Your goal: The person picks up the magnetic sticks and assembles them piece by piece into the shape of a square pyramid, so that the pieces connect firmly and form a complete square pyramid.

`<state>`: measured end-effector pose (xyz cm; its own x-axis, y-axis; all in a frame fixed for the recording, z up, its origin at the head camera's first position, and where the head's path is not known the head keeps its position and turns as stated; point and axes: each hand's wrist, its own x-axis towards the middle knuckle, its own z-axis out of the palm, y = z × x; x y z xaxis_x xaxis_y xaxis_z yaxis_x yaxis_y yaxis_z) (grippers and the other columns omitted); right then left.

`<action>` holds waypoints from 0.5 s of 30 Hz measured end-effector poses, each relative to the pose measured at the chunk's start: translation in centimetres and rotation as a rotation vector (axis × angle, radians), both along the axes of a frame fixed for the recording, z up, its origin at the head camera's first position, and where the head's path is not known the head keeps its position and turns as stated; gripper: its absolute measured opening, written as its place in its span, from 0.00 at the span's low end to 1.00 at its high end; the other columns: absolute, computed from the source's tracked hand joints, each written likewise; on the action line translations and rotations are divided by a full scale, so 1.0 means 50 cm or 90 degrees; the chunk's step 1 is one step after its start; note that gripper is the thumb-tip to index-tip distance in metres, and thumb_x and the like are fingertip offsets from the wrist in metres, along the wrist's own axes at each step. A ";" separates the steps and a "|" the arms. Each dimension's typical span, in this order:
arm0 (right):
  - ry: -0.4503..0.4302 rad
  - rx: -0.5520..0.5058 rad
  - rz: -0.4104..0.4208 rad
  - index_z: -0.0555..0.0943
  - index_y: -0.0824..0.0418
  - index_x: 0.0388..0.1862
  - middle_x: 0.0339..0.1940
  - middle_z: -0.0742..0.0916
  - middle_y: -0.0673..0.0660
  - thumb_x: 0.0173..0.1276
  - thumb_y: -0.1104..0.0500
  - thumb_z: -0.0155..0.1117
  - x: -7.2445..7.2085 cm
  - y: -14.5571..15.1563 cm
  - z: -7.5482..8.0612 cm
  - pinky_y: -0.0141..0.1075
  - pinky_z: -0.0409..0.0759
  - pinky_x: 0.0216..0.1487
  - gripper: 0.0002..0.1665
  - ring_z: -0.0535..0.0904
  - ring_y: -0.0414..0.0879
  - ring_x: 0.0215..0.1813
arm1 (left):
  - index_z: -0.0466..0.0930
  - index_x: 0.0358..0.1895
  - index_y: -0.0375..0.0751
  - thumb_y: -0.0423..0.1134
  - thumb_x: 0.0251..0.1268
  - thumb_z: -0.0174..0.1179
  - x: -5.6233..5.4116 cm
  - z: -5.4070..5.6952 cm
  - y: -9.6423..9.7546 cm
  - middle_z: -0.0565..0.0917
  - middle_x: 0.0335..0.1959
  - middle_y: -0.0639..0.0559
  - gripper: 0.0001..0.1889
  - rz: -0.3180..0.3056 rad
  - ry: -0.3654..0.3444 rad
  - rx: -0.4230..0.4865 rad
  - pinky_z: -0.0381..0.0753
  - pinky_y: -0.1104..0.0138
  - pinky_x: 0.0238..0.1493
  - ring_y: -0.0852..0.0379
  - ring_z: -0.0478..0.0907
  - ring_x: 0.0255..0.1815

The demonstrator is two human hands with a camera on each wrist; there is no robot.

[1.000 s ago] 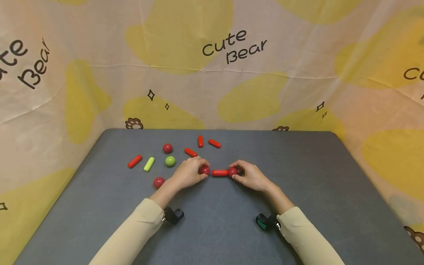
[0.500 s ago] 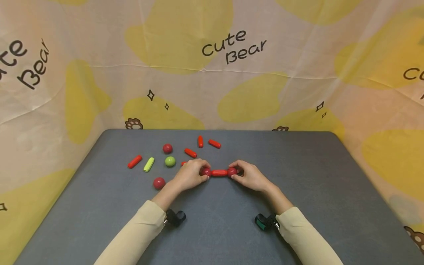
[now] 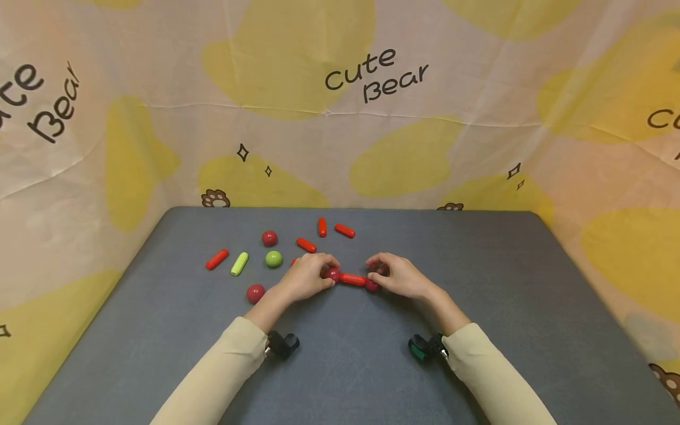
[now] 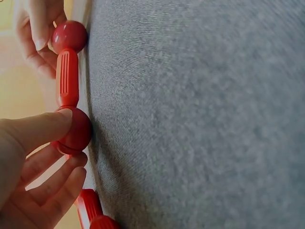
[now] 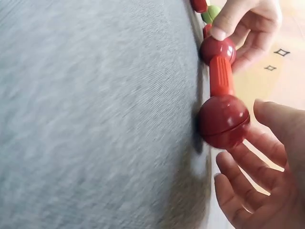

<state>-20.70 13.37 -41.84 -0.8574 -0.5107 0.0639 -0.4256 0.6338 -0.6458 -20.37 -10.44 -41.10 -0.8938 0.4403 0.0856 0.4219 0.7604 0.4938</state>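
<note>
A red rod [image 3: 353, 279] lies between two dark red balls, its ends meeting them in a dumbbell shape. My left hand [image 3: 308, 277] pinches the left ball [image 4: 78, 131] between thumb and fingers. Beside the right ball [image 5: 224, 121] is my right hand [image 3: 405, 277], its thumb apart from the ball and its fingers loosely spread. Whether those fingertips still touch the ball, I cannot tell. Another red rod [image 4: 89, 207] shows below my left hand in the left wrist view; in the head view that hand mostly hides it.
Left of my hands on the grey table [image 3: 478, 254] lie a green ball [image 3: 273, 258], a green rod [image 3: 239, 264], a red ball [image 3: 269, 238] and another red ball [image 3: 255, 293]. Several red rods are scattered about, one at the far left [image 3: 217, 259]. A patterned cloth [image 3: 393, 153] hangs behind.
My left hand has brought its ball rightward against the rod. The right hand has loosened from the right ball and risen slightly. The joined piece now tilts, its right end nearer me.
</note>
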 end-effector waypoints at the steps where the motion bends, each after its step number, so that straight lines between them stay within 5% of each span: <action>1: -0.002 0.001 0.004 0.78 0.61 0.50 0.45 0.83 0.53 0.62 0.56 0.63 -0.002 -0.004 0.001 0.37 0.77 0.43 0.18 0.79 0.42 0.41 | 0.82 0.43 0.45 0.34 0.48 0.68 -0.001 0.000 0.001 0.83 0.38 0.54 0.15 -0.002 0.000 0.000 0.76 0.63 0.41 0.60 0.80 0.36; 15: -0.042 0.058 0.066 0.79 0.62 0.46 0.23 0.79 0.47 0.64 0.55 0.61 -0.008 -0.053 -0.003 0.28 0.68 0.25 0.15 0.70 0.35 0.20 | 0.82 0.43 0.45 0.33 0.48 0.68 -0.009 -0.004 0.017 0.81 0.38 0.54 0.15 -0.036 -0.017 0.014 0.74 0.60 0.42 0.56 0.77 0.36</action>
